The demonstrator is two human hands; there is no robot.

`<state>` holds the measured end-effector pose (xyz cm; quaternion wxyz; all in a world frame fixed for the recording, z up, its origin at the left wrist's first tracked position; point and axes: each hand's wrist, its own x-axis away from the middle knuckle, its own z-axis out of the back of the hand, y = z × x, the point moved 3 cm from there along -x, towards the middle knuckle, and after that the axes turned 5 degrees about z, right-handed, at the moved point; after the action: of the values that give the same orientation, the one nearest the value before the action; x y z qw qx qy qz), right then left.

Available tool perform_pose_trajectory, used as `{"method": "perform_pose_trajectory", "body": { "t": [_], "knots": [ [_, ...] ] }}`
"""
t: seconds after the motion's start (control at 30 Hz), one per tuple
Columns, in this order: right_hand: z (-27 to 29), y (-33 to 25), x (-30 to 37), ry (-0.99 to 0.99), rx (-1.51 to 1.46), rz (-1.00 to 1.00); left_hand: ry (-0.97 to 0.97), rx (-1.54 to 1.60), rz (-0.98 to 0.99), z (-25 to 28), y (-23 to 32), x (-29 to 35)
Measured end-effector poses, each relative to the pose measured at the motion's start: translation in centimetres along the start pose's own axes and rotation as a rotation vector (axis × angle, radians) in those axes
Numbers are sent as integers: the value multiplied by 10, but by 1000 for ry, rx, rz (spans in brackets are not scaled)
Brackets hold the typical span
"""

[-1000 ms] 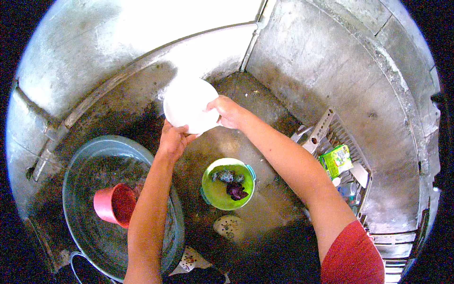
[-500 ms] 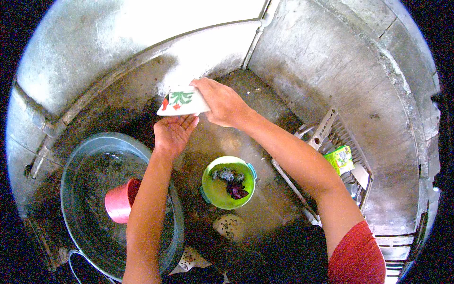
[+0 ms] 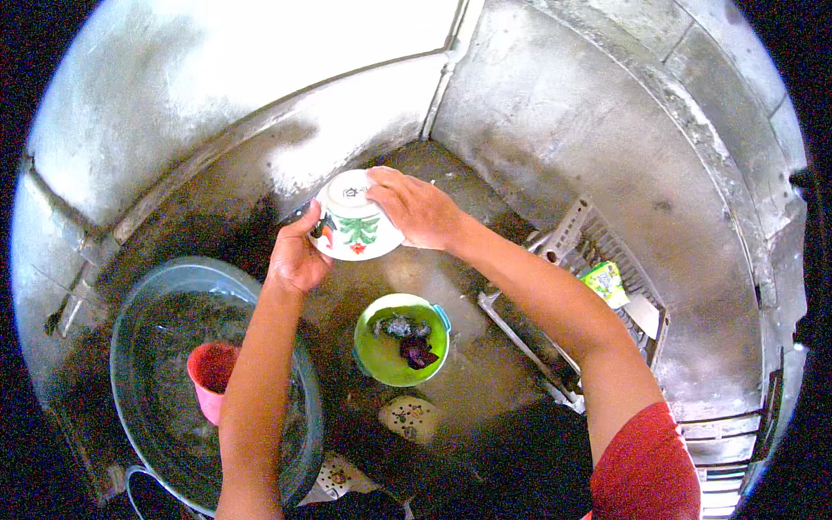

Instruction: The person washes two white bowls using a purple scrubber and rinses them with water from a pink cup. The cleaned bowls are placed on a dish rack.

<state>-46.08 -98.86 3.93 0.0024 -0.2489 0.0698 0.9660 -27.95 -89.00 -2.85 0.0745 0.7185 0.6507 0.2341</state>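
A white bowl [image 3: 357, 232] with a green leaf and red pattern is tipped upside down, its base facing up, above the floor. My left hand [image 3: 299, 257] grips its left side, thumb on the outside. My right hand [image 3: 420, 210] is closed on its right side, fingers reaching to the base. Below stands a small green tub [image 3: 374, 354] with light blue handles. In it lie a dark purple wad [image 3: 418, 353] and a grey clump [image 3: 400, 328] that looks like scouring wool.
At left, a large grey-blue basin [image 3: 132, 373] of water holds a red dipper [image 3: 208, 397]. A plastic dish rack [image 3: 572, 227] at right carries a green-yellow packet [image 3: 605, 284]. A pale spotted object [image 3: 409, 418] lies near me. Grey walls [image 3: 589, 113] meet behind.
The bowl has turned so its base now shows. My left hand has shifted from beneath its rim to grip its left side. The dipper tilts differently, showing its opening.
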Motion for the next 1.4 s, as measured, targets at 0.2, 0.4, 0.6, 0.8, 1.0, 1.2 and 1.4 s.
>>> {"method": "perform_pose_trajectory", "body": {
  "t": [0.2,0.4,0.6,0.8,1.0,1.2,1.4],
  "knots": [
    [31,6,40,-30,-705,-740,-138,-264,-131,-47,7,17],
    [44,-25,58,252,-1980,-1059,-176,-311,5,-69,-6,29],
    [79,-20,71,591,-1620,-1266,-56,-776,117,-115,-36,34],
    [177,-3,132,717,-993,-1318,-83,-1489,68,-151,-61,35],
    [278,3,289,1069,-760,-1812,-34,-2115,-2,-124,-52,54],
    [324,-12,434,1464,-562,-1936,-28,-2157,75,-97,-34,71],
    [310,-23,529,1584,-448,-2036,-27,-2196,39,-88,-30,81]
  ]
}}
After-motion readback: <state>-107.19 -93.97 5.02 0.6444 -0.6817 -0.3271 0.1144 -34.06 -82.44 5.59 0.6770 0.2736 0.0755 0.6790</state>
